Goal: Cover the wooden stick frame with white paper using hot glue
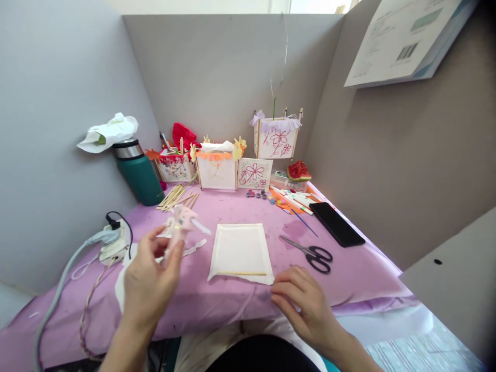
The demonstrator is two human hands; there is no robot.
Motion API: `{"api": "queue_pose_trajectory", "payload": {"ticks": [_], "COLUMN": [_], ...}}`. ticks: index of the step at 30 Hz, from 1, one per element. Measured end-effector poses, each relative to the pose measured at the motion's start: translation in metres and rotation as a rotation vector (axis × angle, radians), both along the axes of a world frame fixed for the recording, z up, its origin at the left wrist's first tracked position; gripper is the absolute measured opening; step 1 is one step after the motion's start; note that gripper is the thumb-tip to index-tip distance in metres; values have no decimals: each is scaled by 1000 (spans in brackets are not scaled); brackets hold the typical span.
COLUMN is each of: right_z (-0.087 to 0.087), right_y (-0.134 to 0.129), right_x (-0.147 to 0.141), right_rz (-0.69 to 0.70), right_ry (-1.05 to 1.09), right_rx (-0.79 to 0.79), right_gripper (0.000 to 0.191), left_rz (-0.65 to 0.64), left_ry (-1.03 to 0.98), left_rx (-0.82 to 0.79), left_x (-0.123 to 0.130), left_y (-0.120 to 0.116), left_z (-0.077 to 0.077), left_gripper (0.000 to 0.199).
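Note:
My left hand (153, 271) grips a small pink hot glue gun (182, 219), with a whitish glue stick poking out towards the right. It is raised over the left part of the table, slightly blurred. In front of me lies a flat square panel of white fabric (240, 248), its edges folded over on three sides. Along its near side rests a thin wooden stick (242, 273), beside the unfolded near flap. My right hand (300, 305) has its thumb and forefinger closed at the panel's near right corner. Black-handled scissors (310, 253) lie right of the panel.
Several bamboo sticks (176, 198) and a green bottle (139, 173) stand or lie at the left. A power strip (116, 243) trails cords. Decorated lantern boxes (217, 173) line the back. Markers (294, 199) and a phone (337, 223) lie at the right.

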State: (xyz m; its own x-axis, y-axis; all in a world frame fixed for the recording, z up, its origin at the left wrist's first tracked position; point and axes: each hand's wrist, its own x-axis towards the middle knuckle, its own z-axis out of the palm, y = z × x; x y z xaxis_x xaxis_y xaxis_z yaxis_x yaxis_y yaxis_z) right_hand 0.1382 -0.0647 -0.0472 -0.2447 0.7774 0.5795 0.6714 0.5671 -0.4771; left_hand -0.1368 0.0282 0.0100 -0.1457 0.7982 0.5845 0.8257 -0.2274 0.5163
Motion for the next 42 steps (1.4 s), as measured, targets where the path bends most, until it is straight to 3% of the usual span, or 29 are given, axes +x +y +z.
{"api": "queue_pose_trajectory", "payload": {"ticks": [3,7,9,12,14,16,18,22,27,35,42], "right_z": [7,3,0,-1,2,6,11,15,11,12,7], "right_y": [-4,-9,-8,-5,-4,-3,0,7,17,22,24], "right_x": [-16,-37,-41,-39,-36,-35,-38,-50,-66,-79,-83], "right_rz": [38,-40,-65,-83,-51,8,57,117,93,72,49], "right_ry": [146,510,748,997,1055,1117,1167,1146,1032,871,820], "right_rx": [-72,-368,-522,-657,-716,-746,-779,-926,-1096,-1146,-1129], "right_gripper": [23,43,43,43,41,41,41,34,33,27,28], "left_rz": [-283,-565,-685,-860,-785,-544,-415,-470,-495,-480,-488], "left_ry": [-95,-69,-41,-6,7,47,151,247,213,204,150], "left_rx": [111,245,286,272,285,311,246,151,276,337,276], "left_x": [49,100,108,98,82,63,45,24,21,21,21], "left_y": [-39,-71,-76,-72,-64,-54,-44,-34,-35,-35,-35], "left_z": [-9,-28,-34,-42,-47,-54,-62,-78,-90,-97,-105], "left_gripper": [37,26,29,32,31,33,36,20,19,22,24]}}
